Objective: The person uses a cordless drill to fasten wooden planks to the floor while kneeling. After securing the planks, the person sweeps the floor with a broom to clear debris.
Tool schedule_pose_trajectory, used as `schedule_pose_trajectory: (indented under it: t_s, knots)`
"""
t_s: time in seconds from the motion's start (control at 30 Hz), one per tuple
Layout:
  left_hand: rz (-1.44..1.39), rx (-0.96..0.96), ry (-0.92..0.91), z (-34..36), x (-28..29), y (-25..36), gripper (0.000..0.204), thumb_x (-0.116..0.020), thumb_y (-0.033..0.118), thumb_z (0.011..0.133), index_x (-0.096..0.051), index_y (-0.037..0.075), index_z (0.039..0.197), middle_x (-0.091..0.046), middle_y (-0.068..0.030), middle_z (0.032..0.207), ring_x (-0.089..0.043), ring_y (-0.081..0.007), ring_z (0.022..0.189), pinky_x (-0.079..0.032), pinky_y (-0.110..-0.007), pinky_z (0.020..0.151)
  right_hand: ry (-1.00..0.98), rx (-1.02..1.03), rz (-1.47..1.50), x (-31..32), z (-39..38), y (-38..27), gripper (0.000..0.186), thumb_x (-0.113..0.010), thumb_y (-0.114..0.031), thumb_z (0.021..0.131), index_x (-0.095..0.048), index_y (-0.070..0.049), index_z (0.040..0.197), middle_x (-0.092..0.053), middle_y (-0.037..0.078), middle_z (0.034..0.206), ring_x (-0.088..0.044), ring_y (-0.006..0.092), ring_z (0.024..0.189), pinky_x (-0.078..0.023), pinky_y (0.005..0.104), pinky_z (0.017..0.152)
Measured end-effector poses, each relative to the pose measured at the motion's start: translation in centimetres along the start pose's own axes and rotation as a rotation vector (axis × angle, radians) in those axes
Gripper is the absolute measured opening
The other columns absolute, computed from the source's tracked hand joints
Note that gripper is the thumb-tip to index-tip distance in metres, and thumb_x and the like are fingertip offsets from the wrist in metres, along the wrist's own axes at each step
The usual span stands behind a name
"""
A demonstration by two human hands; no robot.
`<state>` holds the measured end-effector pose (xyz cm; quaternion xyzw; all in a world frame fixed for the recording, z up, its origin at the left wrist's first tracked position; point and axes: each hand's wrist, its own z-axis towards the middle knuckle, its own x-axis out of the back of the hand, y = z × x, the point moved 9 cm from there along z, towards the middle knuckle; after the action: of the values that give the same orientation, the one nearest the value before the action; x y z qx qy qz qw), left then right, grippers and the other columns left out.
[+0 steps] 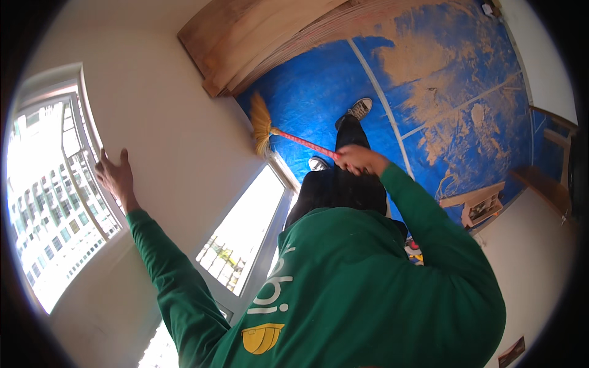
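Observation:
My right hand (pixel 356 161) is closed around the red handle of a broom (pixel 307 144), in front of my dark trousers. The broom's straw-coloured bristles (pixel 261 124) point to the left, up against the foot of the pale wall (pixel 159 92). Far to the left, my left hand (pixel 115 176) reaches out to the edge of the window frame (pixel 92 132), fingers spread and nothing in them. Whether its fingertips press on the frame or only hover there, I cannot tell. Both arms are in green sleeves.
Blue sheeting (pixel 307 80) with pale tape lines covers the floor. Sawdust-like brown dust (pixel 417 61) lies over its far right part. Large wooden boards (pixel 257 37) are stacked along the wall ahead. A small wooden box-like piece (pixel 481 208) is at the right. A glazed door (pixel 245 236) stands beside me.

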<state>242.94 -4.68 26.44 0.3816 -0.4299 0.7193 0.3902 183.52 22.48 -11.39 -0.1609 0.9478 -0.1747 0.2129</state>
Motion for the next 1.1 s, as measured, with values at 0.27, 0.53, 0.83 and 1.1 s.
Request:
schedule_pose_trajectory:
  t_s: [0.27,0.53,0.83,1.1]
  knots:
    - [0.041,-0.022,-0.019,0.3,1.4,1.9,0.079,-0.082,0.045,0.085,-0.054,0.017,0.153,-0.055,-0.0170,0.130,-0.050,-0.0365,0.130,-0.040,-0.056,0.111,0.338,0.067,0.549,19.1,14.7,-6.3,0.022,-0.074,-0.017,0.093,-0.065,-0.003,0.077,-0.052,0.004,0.057,-0.048,0.0147,0.041,-0.033,0.0338,0.039]
    - [0.047,-0.031,-0.040,0.2,1.6,2.5,0.080,-0.080,0.047,0.085,-0.051,0.018,0.154,-0.053,-0.0173,0.125,-0.052,-0.0364,0.122,-0.043,-0.060,0.106,0.733,0.289,0.882,35.2,5.5,-4.9,0.019,-0.069,-0.019,0.100,-0.062,-0.008,0.086,-0.054,0.001,0.068,-0.050,0.0117,0.050,-0.041,0.0292,0.045]
    - [0.112,-0.040,-0.019,0.3,1.5,2.8,0.084,-0.077,0.051,0.085,-0.046,0.022,0.157,-0.052,-0.0196,0.130,-0.053,-0.0391,0.123,-0.044,-0.062,0.104,0.834,0.323,0.725,34.9,-11.2,-2.2,0.017,-0.063,-0.020,0.101,-0.060,-0.006,0.091,-0.052,0.000,0.067,-0.044,0.0101,0.042,-0.035,0.0282,0.039]
    - [0.103,-0.057,-0.044,0.1,2.0,3.9,0.085,-0.081,0.047,0.085,-0.045,0.016,0.155,-0.051,-0.0192,0.125,-0.050,-0.0393,0.121,-0.040,-0.061,0.105,0.432,0.015,0.456,21.0,-21.8,-1.8,0.015,-0.064,-0.019,0.099,-0.064,-0.004,0.101,-0.054,-0.001,0.068,-0.046,0.0086,0.043,-0.035,0.0274,0.038]
